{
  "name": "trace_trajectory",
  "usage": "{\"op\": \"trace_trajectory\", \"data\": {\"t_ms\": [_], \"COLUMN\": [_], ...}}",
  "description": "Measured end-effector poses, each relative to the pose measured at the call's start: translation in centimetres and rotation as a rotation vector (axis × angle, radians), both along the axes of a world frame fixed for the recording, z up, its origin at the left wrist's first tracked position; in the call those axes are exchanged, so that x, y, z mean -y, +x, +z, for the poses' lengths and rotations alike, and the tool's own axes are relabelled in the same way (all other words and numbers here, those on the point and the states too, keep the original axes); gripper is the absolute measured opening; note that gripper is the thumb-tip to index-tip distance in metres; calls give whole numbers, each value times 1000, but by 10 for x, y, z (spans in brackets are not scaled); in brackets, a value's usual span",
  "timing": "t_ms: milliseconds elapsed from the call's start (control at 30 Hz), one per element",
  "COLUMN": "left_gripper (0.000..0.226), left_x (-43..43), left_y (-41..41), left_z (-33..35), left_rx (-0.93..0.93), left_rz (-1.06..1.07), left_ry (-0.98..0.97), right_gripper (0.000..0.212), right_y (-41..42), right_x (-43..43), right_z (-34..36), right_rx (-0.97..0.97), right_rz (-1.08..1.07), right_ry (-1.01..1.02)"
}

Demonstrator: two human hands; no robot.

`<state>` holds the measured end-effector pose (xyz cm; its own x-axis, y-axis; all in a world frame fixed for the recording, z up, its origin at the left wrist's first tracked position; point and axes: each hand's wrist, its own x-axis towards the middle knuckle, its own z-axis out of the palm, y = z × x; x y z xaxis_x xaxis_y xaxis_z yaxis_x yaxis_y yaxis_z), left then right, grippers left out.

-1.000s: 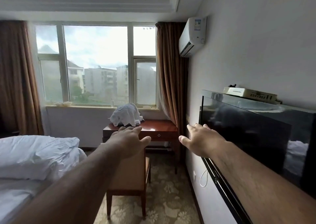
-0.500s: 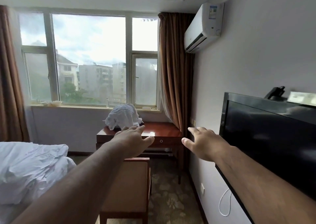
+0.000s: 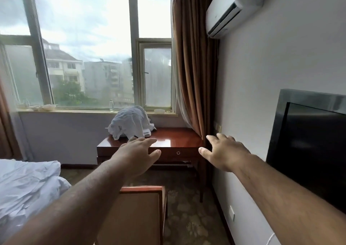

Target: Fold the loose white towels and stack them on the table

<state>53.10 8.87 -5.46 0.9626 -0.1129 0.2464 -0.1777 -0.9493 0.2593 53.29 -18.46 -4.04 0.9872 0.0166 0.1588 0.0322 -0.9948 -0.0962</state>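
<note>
A crumpled heap of white towels [image 3: 130, 122] lies on the back left part of a glossy reddish wooden table [image 3: 176, 141] under the window. Both my arms stretch forward at chest height, well short of the table. My left hand [image 3: 139, 154] is open, palm down, fingers spread, and overlaps the table's front edge in the image. My right hand [image 3: 223, 152] is open too, fingers spread, in front of the table's right end near the brown curtain. Neither hand holds anything.
A wooden chair [image 3: 139, 214] with a tan padded back stands between me and the table. A bed with rumpled white bedding [image 3: 24, 186] fills the lower left. A black television [image 3: 310, 143] hangs on the right wall, an air conditioner [image 3: 234, 6] above. A bottle [image 3: 111, 105] stands on the windowsill.
I have moved closer to the table; it, the towels and the window look larger. The chair has slid lower in view. Both hands stay open and outstretched.
</note>
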Motion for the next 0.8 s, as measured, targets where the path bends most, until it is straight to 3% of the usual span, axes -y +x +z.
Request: {"op": "trace_trajectory", "data": {"t_ms": [400,800], "left_gripper": [77,76], "left_x": [56,133], "left_y": [218,407], "left_z": [-17,-28], "left_rx": [-216,-197], "left_rz": [99,-2], "left_ry": [96,108], "right_gripper": [75,69], "right_y": [214,351], "right_x": [46,90], "right_z": [-24,-54], "right_rx": [-81,-68], "right_rz": [32,-100], "right_ry": [-29,0]}}
